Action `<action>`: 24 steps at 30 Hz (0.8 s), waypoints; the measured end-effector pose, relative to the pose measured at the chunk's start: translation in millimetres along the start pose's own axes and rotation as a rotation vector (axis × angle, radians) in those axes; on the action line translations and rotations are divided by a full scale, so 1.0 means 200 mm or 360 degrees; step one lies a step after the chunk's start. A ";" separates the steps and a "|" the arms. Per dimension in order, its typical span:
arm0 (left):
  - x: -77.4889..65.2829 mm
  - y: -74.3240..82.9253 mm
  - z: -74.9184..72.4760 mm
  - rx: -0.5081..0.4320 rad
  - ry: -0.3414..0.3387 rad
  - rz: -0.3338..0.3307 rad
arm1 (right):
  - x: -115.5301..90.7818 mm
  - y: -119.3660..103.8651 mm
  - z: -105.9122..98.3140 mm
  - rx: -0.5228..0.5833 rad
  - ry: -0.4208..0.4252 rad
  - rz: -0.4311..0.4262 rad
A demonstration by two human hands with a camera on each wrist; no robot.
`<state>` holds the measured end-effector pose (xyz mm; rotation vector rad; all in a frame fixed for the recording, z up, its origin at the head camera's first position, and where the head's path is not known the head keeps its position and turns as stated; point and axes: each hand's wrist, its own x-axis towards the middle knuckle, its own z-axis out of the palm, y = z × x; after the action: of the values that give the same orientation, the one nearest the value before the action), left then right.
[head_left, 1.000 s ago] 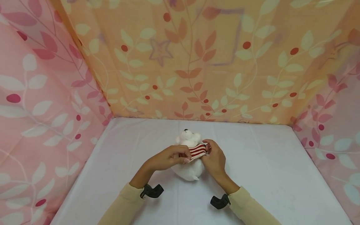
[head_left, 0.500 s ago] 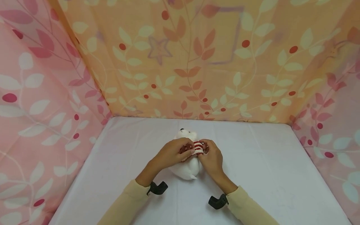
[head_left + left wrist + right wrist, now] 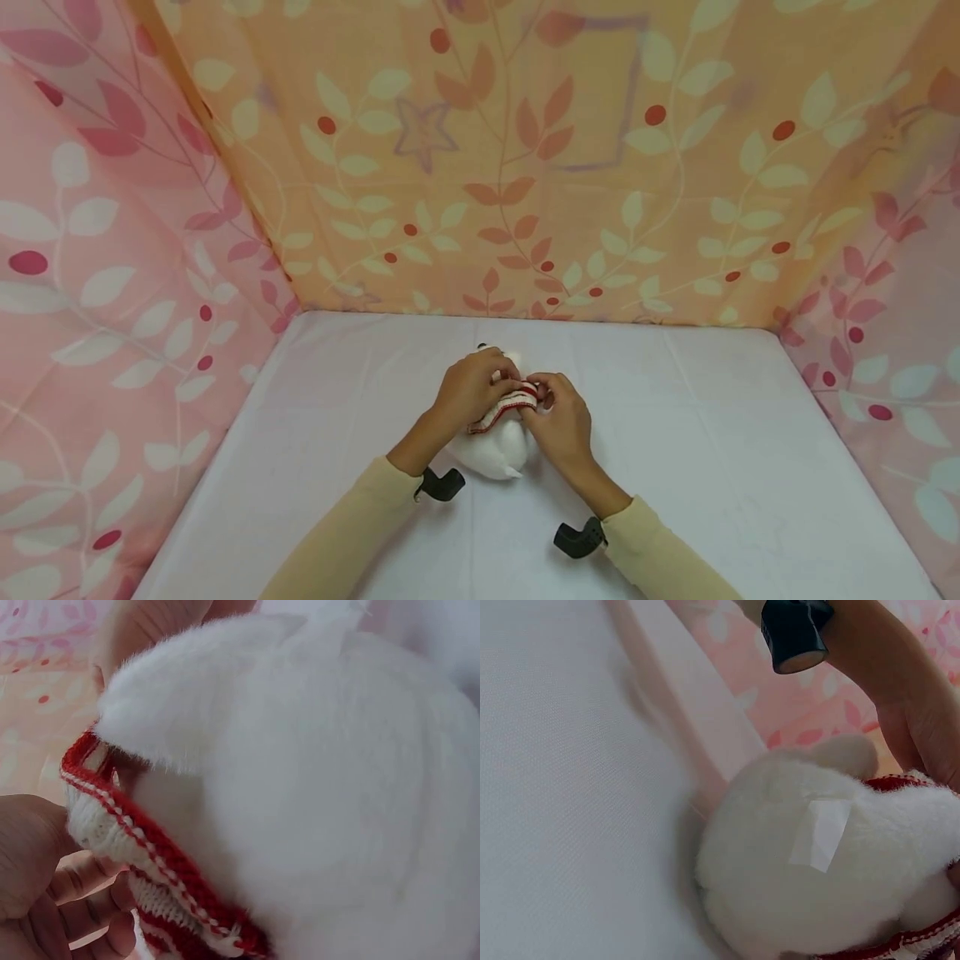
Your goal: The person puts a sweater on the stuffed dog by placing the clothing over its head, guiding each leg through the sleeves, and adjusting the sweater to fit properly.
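A white plush bear [image 3: 487, 454] lies on the white table with its head away from me. Around its upper body is a red-and-white striped knitted sweater [image 3: 498, 410], whose red hem [image 3: 150, 832] hangs loose from the fur. My left hand [image 3: 474, 387] pinches the knit near the bear's neck and hides most of its head. At the sweater's right edge, my right hand [image 3: 562, 421] grips the fabric between thumb and fingers. In the right wrist view a white tag [image 3: 823, 836] sticks out from the bear's body [image 3: 780, 847]; my right hand is mostly cut off there.
The white-covered table [image 3: 675, 467] extends on all sides of the bear. Patterned cloth walls stand around it: orange cloth [image 3: 480, 167] at the back, pink cloth left and right. A black camera mount [image 3: 442, 485] sits on each wrist.
My left hand has moved forward and right, up over the bear's head. The sweater's lower edge has come out from under it. My right hand has shifted slightly left.
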<state>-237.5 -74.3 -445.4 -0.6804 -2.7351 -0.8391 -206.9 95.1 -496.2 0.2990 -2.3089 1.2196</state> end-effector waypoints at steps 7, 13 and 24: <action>-0.04 -0.02 0.02 -0.0011 0.0034 0.0163 | 0.00 0.01 0.01 -0.0124 0.0074 0.0051; -0.09 -0.08 0.02 -0.0101 -0.0019 0.0241 | 0.01 0.03 0.03 -0.0127 0.0076 0.0125; -0.13 -0.12 0.01 -0.0193 -0.0136 0.0234 | 0.00 0.06 0.02 0.0156 -0.0117 0.0229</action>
<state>-226.2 -100.7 -466.5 -0.9494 -2.6843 -0.9684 -213.3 98.5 -506.3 0.2181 -2.3720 1.4175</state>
